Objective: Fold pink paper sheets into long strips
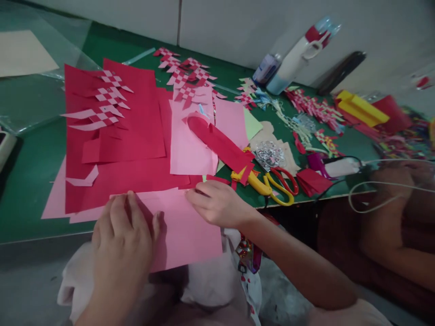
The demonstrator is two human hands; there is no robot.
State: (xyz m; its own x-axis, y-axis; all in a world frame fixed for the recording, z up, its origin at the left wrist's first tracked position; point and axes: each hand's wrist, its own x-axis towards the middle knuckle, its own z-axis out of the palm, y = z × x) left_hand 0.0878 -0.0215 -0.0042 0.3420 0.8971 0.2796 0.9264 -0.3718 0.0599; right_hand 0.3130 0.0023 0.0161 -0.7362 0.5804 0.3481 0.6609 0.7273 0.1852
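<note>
A sheet of pink paper (190,231) juts past the table's front edge over my lap. My left hand (122,231) grips its left side, with the fingertips at the top edge and the thumb lying on the sheet. At the upper right, my right hand (217,203) pinches the top edge between thumb and fingers. Just beyond lie stacked red sheets (132,174), topped with woven pink-and-red paper fish (110,97) and a folded pink strip (84,177). A rolled red paper piece (220,142) rests on more pink paper, right of the stack.
Yellow-handled scissors (261,183) and red-handled scissors (287,179) lie right of my right hand, beside a pile of silvery bits (270,154). A white bottle (295,56) stands near the wall. Another person's arm (390,226) is at the right, near a white cord (380,183).
</note>
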